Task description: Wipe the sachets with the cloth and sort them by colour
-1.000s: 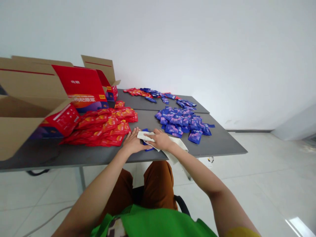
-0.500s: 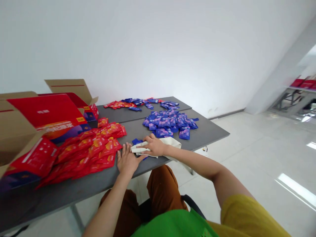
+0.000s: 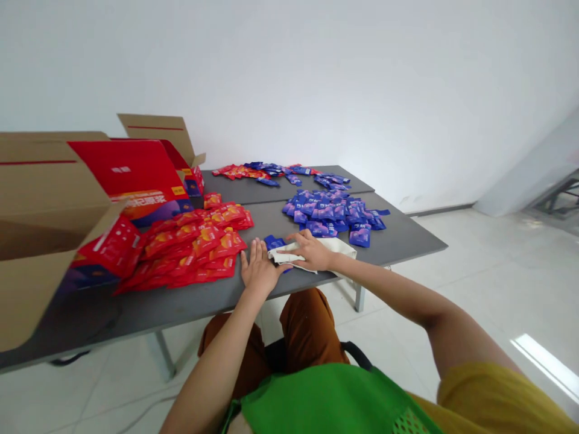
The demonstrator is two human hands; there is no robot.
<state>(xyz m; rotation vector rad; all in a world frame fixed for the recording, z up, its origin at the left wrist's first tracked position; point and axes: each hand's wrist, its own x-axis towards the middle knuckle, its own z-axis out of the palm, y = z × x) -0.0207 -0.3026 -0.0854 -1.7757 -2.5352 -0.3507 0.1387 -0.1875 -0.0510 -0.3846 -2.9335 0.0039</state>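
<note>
Resting the left hand [image 3: 260,270] flat, with fingers extended, on the gray tabletop [image 3: 402,244] beside a pile of red sachets [image 3: 194,246]; clasping a white cloth [image 3: 340,246] in the right hand [image 3: 313,249] with bent fingers, over part of a blue sachet [image 3: 274,242].

This looks like a hand-packing workroom, a plain indoor space where small goods lie in bulk: open cardboard cartons [image 3: 136,166], printed in red with Chinese lettering, stand beside a thick heap of red foil sachets [image 3: 194,247], with a separate heap of blue-purple sachets [image 3: 323,208] nearby. Simple dark grey tables [image 3: 407,241] on metal legs [image 3: 163,352] serve as benches against a bare white wall [image 3: 316,78]. Pale, glossy floor tiles [image 3: 470,313] reflect a bright strip of light, giving the room a commercial rather than homely character.
</note>
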